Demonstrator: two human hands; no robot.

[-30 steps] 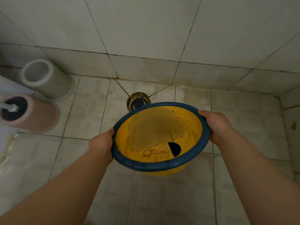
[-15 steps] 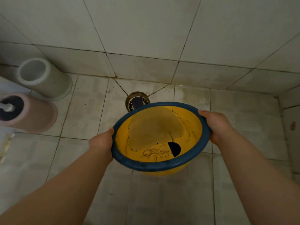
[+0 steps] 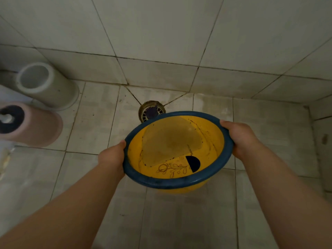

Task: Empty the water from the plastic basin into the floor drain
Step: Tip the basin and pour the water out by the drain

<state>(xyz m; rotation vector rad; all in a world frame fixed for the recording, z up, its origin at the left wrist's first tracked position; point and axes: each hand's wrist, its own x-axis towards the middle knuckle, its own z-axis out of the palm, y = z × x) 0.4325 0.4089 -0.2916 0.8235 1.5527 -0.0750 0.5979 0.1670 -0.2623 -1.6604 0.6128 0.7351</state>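
Observation:
A yellow plastic basin with a blue rim hangs over the tiled floor, tilted away from me. Murky water has pooled toward its far side. My left hand grips the rim on the left, and my right hand grips it on the right. The round floor drain lies just beyond the far rim, near the foot of the wall; the basin hides its near part.
A white cylindrical holder stands at the left by the wall. Nearer to me is a pink toilet-brush holder with a white handle in it. Tiled walls close off the far side and the right.
The basin and both hands have barely moved. The view has shifted slightly, so the holders on the left sit a little lower and further left.

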